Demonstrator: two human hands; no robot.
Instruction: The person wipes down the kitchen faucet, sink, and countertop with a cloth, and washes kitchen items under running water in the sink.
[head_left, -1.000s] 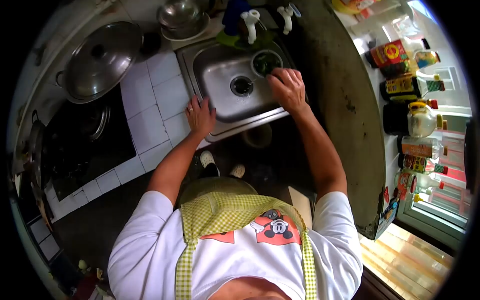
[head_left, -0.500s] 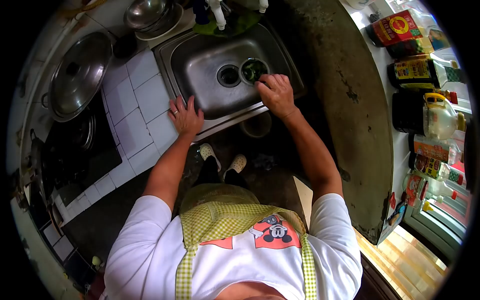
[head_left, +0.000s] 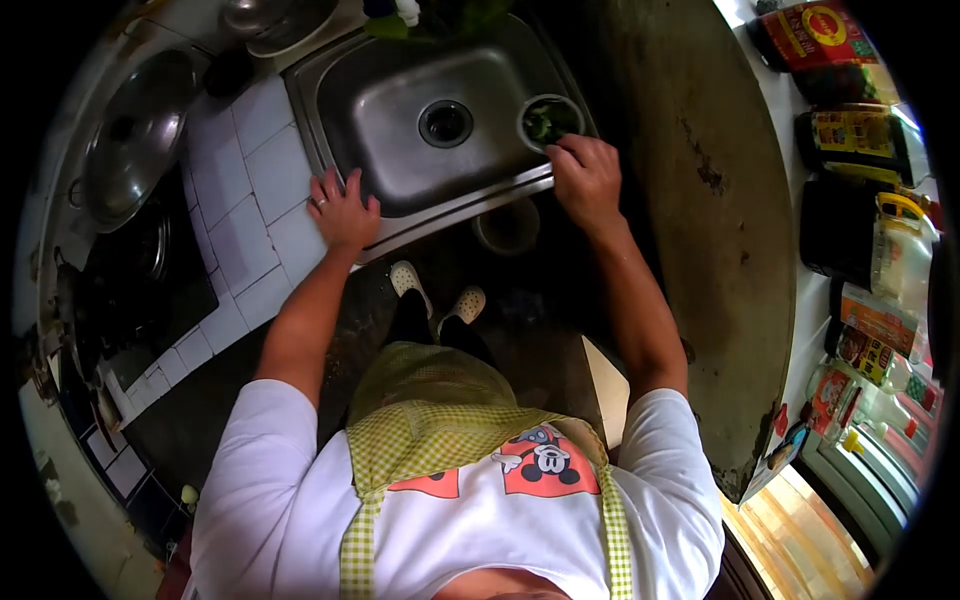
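Note:
A round sink strainer (head_left: pixel 527 138) with green vegetable scraps (head_left: pixel 543 123) inside is at the right side of the steel sink (head_left: pixel 385 115). My right hand (head_left: pixel 584 178) pinches its near rim, fingers closed. How high the strainer sits above the sink cannot be judged. To its left the dark drain hole (head_left: pixel 446 124) lies uncovered. My left hand (head_left: pixel 343 210) rests with fingers spread on the sink's left front corner and the white tiles (head_left: pixel 262 215); a ring is on one finger.
A large metal lid (head_left: pixel 140 135) and a dark stove (head_left: pixel 150 270) stand at the left. Metal bowls (head_left: pixel 265 20) sit behind the sink. Below its front edge is a bucket (head_left: pixel 507 226). Several bottles (head_left: pixel 860 145) line the ledge at the right.
My right hand has carried the strainer rightward, away from the drain hole. My left hand stays on the sink corner. The whole view has shifted slightly.

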